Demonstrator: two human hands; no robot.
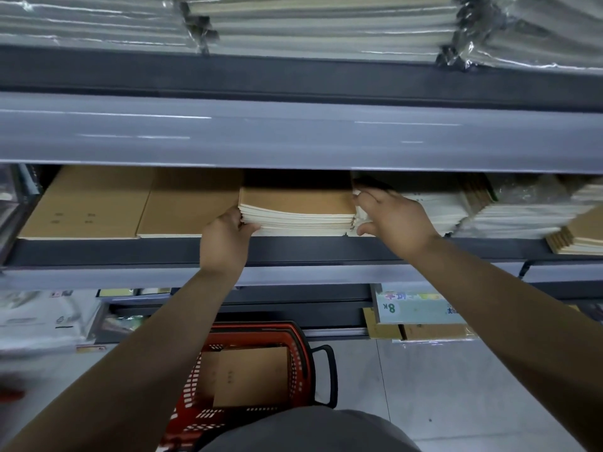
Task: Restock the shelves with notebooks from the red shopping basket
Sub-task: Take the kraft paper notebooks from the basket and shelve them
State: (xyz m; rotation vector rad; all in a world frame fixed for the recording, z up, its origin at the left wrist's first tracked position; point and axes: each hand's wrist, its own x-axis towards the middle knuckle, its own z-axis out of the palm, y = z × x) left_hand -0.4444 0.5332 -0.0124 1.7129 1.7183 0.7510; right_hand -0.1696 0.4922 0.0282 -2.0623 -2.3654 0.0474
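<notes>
Both hands' grip point(225, 238) point(393, 216) clasps a kraft-covered notebook stack point(297, 207) (cream page edges).

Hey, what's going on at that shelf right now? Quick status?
Left hand and right hand grip the kraft notebook stack on the shelf. More notebooks in red basket. Nothing blocking.
</notes>
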